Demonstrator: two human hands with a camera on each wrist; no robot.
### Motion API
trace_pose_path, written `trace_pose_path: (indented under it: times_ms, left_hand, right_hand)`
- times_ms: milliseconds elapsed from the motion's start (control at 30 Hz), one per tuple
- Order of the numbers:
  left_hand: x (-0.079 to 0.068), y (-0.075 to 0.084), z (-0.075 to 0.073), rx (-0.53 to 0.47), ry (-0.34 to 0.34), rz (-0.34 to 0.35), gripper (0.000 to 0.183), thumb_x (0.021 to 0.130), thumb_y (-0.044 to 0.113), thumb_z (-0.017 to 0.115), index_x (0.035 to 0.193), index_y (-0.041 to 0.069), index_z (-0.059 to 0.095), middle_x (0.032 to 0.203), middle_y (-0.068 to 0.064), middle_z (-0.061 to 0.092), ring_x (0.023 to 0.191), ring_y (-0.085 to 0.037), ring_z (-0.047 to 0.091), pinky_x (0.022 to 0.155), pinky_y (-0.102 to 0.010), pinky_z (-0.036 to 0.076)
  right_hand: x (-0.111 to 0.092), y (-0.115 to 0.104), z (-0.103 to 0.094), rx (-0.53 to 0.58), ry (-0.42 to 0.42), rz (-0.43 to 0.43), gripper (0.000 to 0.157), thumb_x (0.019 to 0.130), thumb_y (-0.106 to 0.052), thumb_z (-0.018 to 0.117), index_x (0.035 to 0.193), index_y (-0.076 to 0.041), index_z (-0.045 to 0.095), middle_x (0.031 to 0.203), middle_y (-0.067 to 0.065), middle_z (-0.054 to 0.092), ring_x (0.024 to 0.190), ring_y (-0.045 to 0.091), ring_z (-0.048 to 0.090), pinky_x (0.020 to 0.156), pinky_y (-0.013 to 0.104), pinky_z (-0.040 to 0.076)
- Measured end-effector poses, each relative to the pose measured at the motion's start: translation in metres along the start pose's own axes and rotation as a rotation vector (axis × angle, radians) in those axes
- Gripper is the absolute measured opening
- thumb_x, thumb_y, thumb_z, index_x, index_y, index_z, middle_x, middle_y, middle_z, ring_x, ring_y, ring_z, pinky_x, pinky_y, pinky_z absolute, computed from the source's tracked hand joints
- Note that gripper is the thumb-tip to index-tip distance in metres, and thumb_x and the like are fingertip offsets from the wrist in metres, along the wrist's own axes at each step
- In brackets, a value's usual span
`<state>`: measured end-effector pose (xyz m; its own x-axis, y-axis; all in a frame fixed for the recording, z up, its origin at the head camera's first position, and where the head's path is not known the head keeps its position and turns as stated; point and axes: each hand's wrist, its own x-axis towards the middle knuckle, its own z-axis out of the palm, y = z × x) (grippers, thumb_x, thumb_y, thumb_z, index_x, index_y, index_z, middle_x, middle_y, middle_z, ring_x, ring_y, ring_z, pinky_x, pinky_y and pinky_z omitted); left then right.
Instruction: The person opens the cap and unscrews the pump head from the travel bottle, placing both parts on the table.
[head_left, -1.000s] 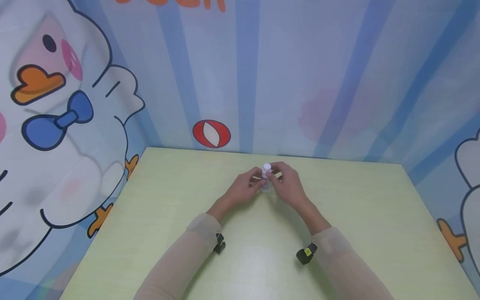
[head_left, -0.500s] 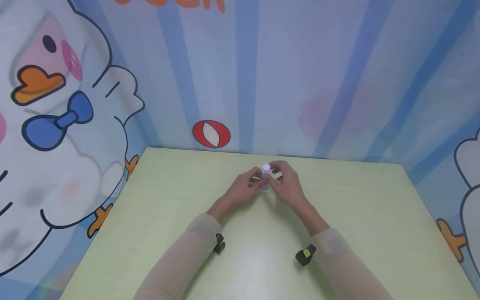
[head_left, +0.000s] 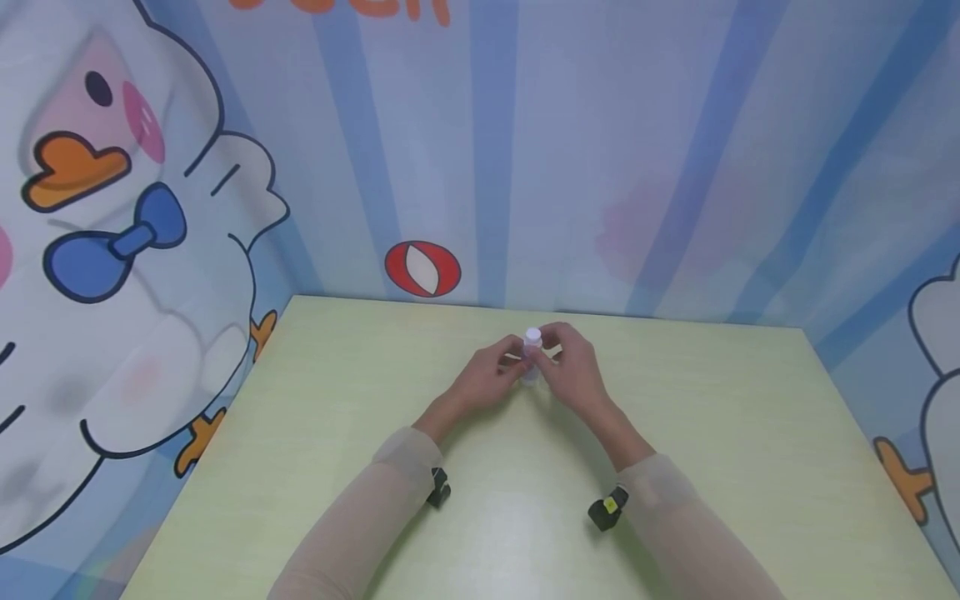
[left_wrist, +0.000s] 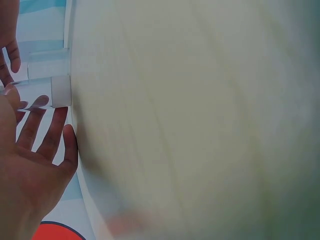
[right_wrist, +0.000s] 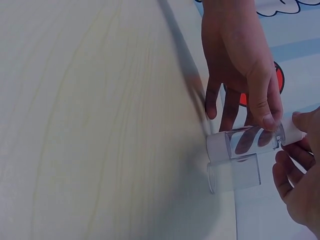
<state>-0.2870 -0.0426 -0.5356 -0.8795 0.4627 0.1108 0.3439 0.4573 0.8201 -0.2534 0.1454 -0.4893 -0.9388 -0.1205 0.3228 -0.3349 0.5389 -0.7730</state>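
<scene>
A small clear bottle (right_wrist: 252, 140) with a white base and a white top stands upright near the table's back edge. My left hand (head_left: 491, 372) holds its body, thumb on the near side and fingers behind. At the neck, my right hand (head_left: 577, 367) pinches the white top (right_wrist: 290, 131) between thumb and fingers. Right beside the bottle stands a clear, cup-shaped cover (right_wrist: 235, 175), its wide rim on the table. In the left wrist view the bottle's white base (left_wrist: 61, 91) shows, while the left thumb and the frame edge hide its upper part.
The pale wooden table (head_left: 360, 350) ends at a printed wall sheet (head_left: 570, 167) just behind the hands. Other printed sheets with cartoon ducks (head_left: 135, 333) stand to the left and right. A black wrist camera (head_left: 607, 509) hangs at the right cuff.
My right wrist and its camera have shifted slightly left, with the fingers still at the bottle's top. The left hand and the bottle look almost unmoved.
</scene>
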Motion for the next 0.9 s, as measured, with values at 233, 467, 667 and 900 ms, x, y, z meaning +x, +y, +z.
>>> trace_pose_path:
  times_ms: [233,467,667,900]
  left_hand:
    - [0.0002,0.0002,-0.0002,-0.003,0.002,0.012,0.021,0.11,0.033,0.061,0.128,0.023,0.061,0.134,0.0,0.068,0.129,-0.022,0.066,0.108,-0.039,0.054]
    - [0.0011,-0.0011,0.0002,-0.005,-0.001,0.013,0.024,0.109,0.036,0.061,0.128,0.021,0.061,0.134,-0.001,0.068,0.128,-0.021,0.066,0.108,-0.038,0.055]
    - [0.0008,-0.0012,0.0,-0.006,0.004,0.007,0.026,0.109,0.043,0.06,0.126,0.023,0.061,0.134,0.0,0.068,0.129,-0.021,0.066,0.109,-0.039,0.054]
    - [0.0013,-0.0018,0.0005,-0.011,0.005,0.006,0.029,0.108,0.047,0.06,0.126,0.024,0.061,0.134,0.0,0.068,0.13,-0.022,0.066,0.11,-0.039,0.053]
  right_hand:
    - [-0.001,-0.0014,-0.0029,-0.027,-0.046,-0.004,0.033,0.103,-0.017,0.071,0.13,0.0,0.064,0.119,0.017,0.069,0.111,0.033,0.065,0.089,0.046,0.059]
    - [-0.0013,-0.0022,-0.0042,-0.033,-0.074,-0.028,0.037,0.104,-0.014,0.07,0.136,0.001,0.061,0.127,0.02,0.066,0.116,0.036,0.063,0.091,0.049,0.06]
    - [0.0006,-0.0026,-0.0046,-0.03,-0.04,-0.029,0.039,0.102,-0.022,0.074,0.132,0.001,0.062,0.127,0.017,0.066,0.115,0.034,0.063,0.091,0.049,0.059]
    - [0.0016,-0.0008,-0.0032,-0.038,0.001,0.003,0.034,0.099,-0.025,0.078,0.118,0.0,0.064,0.11,0.016,0.067,0.105,0.032,0.063,0.089,0.047,0.059]
